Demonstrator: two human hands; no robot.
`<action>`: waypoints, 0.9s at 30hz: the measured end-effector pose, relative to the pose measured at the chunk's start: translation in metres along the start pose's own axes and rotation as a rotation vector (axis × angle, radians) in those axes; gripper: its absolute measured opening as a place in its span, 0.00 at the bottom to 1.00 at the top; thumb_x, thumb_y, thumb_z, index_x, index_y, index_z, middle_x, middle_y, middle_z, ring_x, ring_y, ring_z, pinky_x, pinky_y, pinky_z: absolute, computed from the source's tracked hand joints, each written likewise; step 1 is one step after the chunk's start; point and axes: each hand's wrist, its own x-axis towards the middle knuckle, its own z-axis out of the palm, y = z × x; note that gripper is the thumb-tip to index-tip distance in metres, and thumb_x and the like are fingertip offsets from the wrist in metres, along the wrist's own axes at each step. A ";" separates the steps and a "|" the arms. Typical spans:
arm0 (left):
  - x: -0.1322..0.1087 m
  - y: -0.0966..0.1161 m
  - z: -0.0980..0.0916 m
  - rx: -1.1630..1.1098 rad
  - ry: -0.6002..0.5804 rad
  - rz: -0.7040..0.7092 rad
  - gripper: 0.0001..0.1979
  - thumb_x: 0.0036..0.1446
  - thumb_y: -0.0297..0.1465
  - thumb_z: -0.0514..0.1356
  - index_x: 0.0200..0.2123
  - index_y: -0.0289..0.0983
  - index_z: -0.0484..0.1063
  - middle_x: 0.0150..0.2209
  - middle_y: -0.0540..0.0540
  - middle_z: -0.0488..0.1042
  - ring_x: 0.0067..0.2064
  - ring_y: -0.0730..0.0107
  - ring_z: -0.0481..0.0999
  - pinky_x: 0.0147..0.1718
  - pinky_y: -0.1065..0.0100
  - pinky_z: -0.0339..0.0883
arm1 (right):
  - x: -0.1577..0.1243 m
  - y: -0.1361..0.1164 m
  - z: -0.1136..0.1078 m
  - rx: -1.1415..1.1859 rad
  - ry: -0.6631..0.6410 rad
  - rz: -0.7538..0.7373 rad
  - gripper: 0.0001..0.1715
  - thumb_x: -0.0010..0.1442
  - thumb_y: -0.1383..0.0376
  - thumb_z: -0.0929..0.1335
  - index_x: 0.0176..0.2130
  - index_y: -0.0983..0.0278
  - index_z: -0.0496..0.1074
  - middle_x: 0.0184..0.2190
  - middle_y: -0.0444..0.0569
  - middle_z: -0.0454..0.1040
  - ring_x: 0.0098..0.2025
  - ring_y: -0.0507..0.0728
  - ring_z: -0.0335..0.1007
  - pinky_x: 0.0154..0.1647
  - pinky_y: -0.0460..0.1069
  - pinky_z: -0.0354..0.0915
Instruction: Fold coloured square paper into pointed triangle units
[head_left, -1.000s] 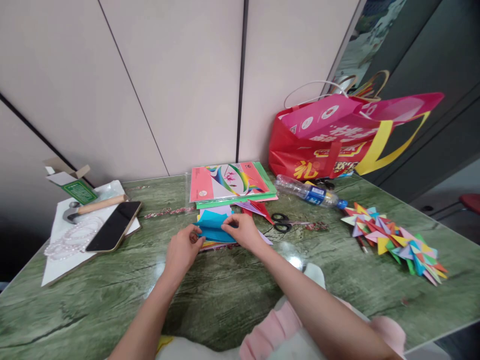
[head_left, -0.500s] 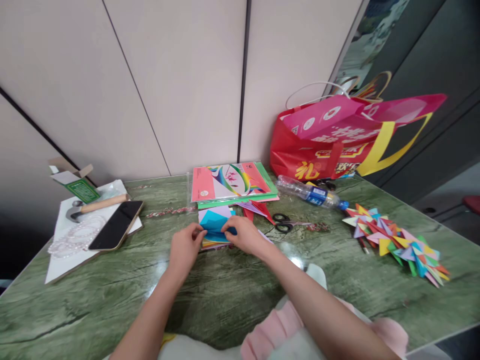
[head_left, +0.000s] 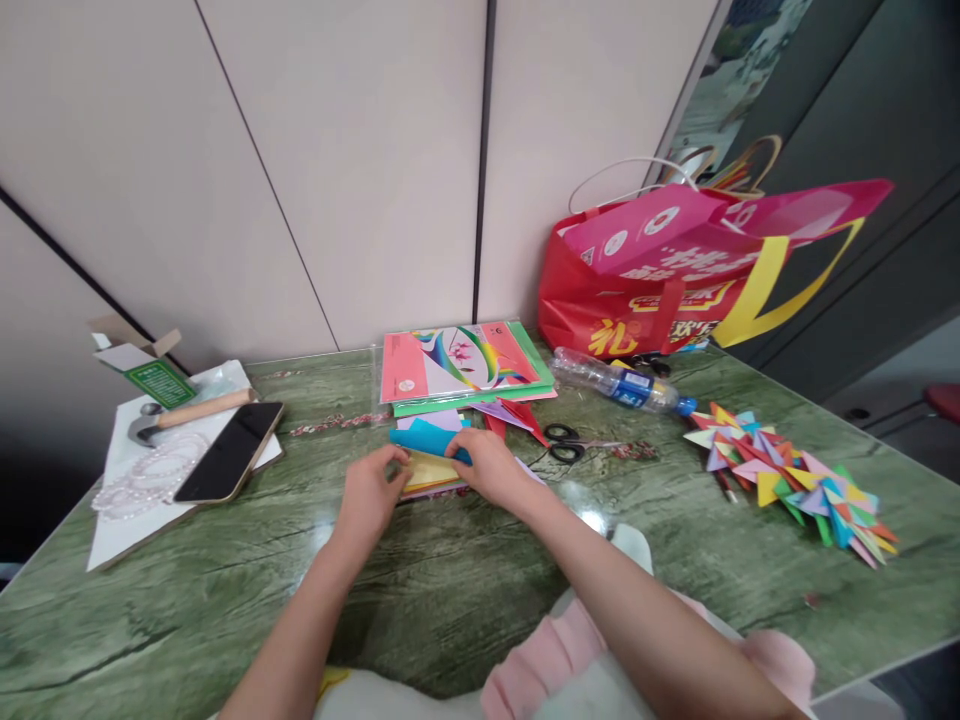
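A folded blue paper sheet (head_left: pixel 429 439) lies on a small stack of coloured paper squares (head_left: pixel 429 474) at the middle of the green marble table (head_left: pixel 465 590). My left hand (head_left: pixel 367 493) pinches the sheet's near left edge. My right hand (head_left: pixel 486 467) presses its fingers on the right end of the blue fold. A yellow square shows just below the fold, between both hands.
A pack of coloured paper (head_left: pixel 461 365) lies behind the stack, with scissors (head_left: pixel 564 443) and a plastic bottle (head_left: pixel 622 384) to the right. Several folded paper pieces (head_left: pixel 795 484) lie far right, a red bag (head_left: pixel 675 270) at the back. A phone (head_left: pixel 229 451), hammer (head_left: pixel 187 412) and beads (head_left: pixel 142 480) sit left.
The blue sheet has been folded down into a narrower strip further from me, and a yellow square now shows beneath it. Both hands stayed at its edges.
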 end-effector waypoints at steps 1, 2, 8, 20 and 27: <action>0.000 -0.001 0.000 0.094 -0.030 0.018 0.06 0.41 0.27 0.59 0.28 0.39 0.71 0.35 0.47 0.78 0.40 0.60 0.76 0.44 0.61 0.64 | 0.000 0.001 0.000 0.012 0.004 0.008 0.09 0.49 0.75 0.67 0.32 0.65 0.73 0.34 0.50 0.74 0.39 0.57 0.69 0.40 0.48 0.60; 0.001 -0.001 0.001 0.154 -0.063 0.029 0.09 0.40 0.25 0.60 0.29 0.39 0.73 0.38 0.46 0.78 0.41 0.60 0.75 0.45 0.61 0.64 | 0.000 0.002 0.001 0.020 0.008 0.017 0.09 0.49 0.75 0.67 0.32 0.65 0.73 0.34 0.50 0.74 0.39 0.57 0.69 0.40 0.48 0.60; 0.001 -0.001 0.002 0.206 -0.155 0.086 0.11 0.45 0.25 0.58 0.33 0.39 0.75 0.42 0.44 0.77 0.43 0.60 0.75 0.44 0.65 0.64 | 0.001 0.002 0.000 0.027 0.021 0.040 0.07 0.50 0.73 0.68 0.32 0.65 0.74 0.34 0.50 0.75 0.38 0.57 0.70 0.39 0.49 0.60; 0.001 -0.008 0.007 0.305 -0.183 0.252 0.12 0.55 0.26 0.48 0.28 0.37 0.71 0.32 0.41 0.75 0.37 0.62 0.72 0.37 0.66 0.63 | 0.002 0.002 0.001 0.024 0.032 0.045 0.07 0.50 0.72 0.68 0.32 0.65 0.74 0.33 0.50 0.76 0.36 0.57 0.70 0.38 0.48 0.61; 0.000 -0.010 0.009 0.277 -0.118 0.284 0.09 0.57 0.27 0.47 0.34 0.38 0.66 0.29 0.45 0.71 0.31 0.66 0.71 0.32 0.68 0.61 | 0.002 0.002 0.001 0.016 0.041 0.051 0.07 0.49 0.73 0.68 0.31 0.65 0.75 0.33 0.50 0.76 0.37 0.56 0.70 0.38 0.48 0.61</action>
